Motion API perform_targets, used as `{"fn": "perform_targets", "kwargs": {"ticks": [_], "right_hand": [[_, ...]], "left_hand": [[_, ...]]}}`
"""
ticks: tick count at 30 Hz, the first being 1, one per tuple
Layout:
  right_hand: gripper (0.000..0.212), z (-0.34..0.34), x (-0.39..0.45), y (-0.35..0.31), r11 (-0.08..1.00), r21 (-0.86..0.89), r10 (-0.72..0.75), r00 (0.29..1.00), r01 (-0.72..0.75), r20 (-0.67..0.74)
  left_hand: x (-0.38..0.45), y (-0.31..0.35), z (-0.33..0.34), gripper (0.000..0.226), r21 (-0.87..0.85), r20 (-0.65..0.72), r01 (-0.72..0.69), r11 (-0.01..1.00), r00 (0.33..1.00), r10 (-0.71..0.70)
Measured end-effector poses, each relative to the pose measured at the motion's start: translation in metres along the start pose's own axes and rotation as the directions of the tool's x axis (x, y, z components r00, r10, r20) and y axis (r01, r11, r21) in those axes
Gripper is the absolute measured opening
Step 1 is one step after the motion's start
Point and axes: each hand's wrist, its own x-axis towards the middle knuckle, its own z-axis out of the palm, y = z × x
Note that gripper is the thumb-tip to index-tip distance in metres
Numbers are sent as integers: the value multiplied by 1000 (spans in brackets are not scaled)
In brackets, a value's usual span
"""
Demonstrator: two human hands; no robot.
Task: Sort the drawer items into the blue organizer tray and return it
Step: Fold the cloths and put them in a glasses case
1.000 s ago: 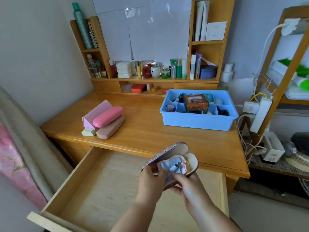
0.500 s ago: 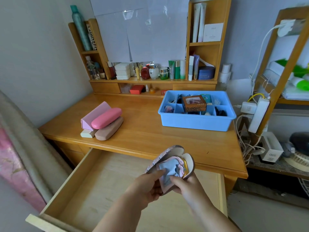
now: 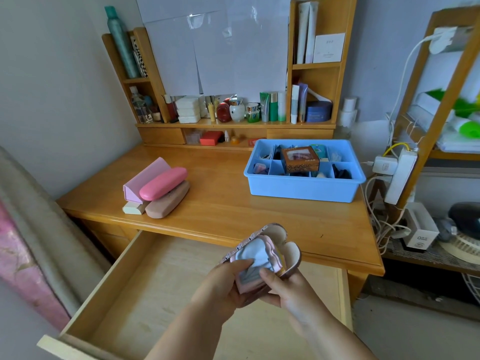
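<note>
I hold an open glasses case (image 3: 281, 239) with a patterned shell over the pulled-out wooden drawer (image 3: 130, 289). My left hand (image 3: 223, 284) grips its left side, thumb pressing a pale blue cloth (image 3: 253, 253) inside. My right hand (image 3: 288, 288) supports the case from below and the right. The blue organizer tray (image 3: 301, 189) stands on the desk at the back right, its compartments holding small items and a brown box (image 3: 300, 159). Three glasses cases lie on the desk's left: a pink triangular one (image 3: 144, 178), a pink oval one (image 3: 163, 183) and a tan one (image 3: 167, 200).
A small cream block (image 3: 132, 207) lies by the cases. The desk hutch (image 3: 233, 120) carries bottles and jars. A power strip (image 3: 400, 175) and cables hang at the right beside a wooden shelf (image 3: 446, 100). A bed edge (image 3: 28, 229) runs along the left.
My left thumb has slid onto the blue cloth, pressing it deeper into the case. The case has tipped slightly and both hands stay over the drawer.
</note>
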Motion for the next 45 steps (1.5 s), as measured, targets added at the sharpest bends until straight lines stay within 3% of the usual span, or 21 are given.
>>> {"fn": "perform_targets", "kwargs": {"ticks": [6, 10, 13, 15, 17, 18, 20, 21, 22, 24, 25, 30, 35, 38, 41, 45], "right_hand": [[60, -2, -1, 6, 997, 72, -5, 999, 2, 33], [77, -2, -3, 9, 998, 59, -22, 999, 21, 26], [79, -5, -1, 10, 992, 124, 7, 995, 5, -100], [74, -11, 2, 11, 982, 191, 31, 984, 3, -174], [65, -15, 3, 11, 970, 242, 45, 975, 9, -216], [62, -18, 4, 11, 962, 271, 45, 970, 22, -238], [57, -23, 5, 8, 944, 326, 36, 967, 50, -253], [55, -24, 5, 5, 934, 354, 39, 969, 52, -244], [54, -26, 5, 3, 923, 382, 49, 972, 44, -229], [53, -29, 6, 0, 906, 423, 73, 974, 26, -216], [52, -30, 6, -1, 902, 432, 83, 972, 20, -218], [54, -29, 5, -4, 912, 411, 96, 968, 8, -231], [52, -16, 6, -4, 907, 421, 92, 980, -8, -177], [47, -8, 17, -11, 815, 579, 126, 984, -30, -126], [33, -7, 37, -25, 728, 685, 172, 961, 23, -216], [18, -8, 61, -35, 776, 631, 326, 872, -25, -366]], "left_hand": [[-6, -14, -8, 29, 4, 172, -252, 968, 953, 248], [-10, -19, -16, 29, 141, 274, -384, 912, 901, 337], [-15, -18, -20, 29, 272, 214, -564, 780, 825, 522], [-17, -11, -24, 26, 272, 37, -576, 771, 807, 590], [-16, 0, -34, 22, 123, -124, -503, 856, 848, 516], [-16, 6, -39, 19, -2, -158, -428, 904, 893, 422], [-18, 15, -49, 16, -74, -168, -296, 952, 945, 281], [-19, 16, -53, 16, -15, -167, -262, 965, 952, 256], [-20, 16, -56, 17, 157, -179, -273, 949, 937, 299], [-18, 15, -62, 23, 527, -227, -289, 799, 858, 460], [-18, 15, -62, 22, 570, -210, -290, 769, 853, 478], [-25, 24, -54, 23, 329, -109, -323, 887, 920, 376], [-25, 35, -30, 31, -34, 95, -368, 929, 924, 370], [-17, 34, -17, 32, -73, 33, -391, 918, 919, 394], [-8, 30, -15, 28, -78, -18, -415, 907, 910, 415], [0, 28, -18, 28, -93, -56, -418, 904, 909, 414]]}}
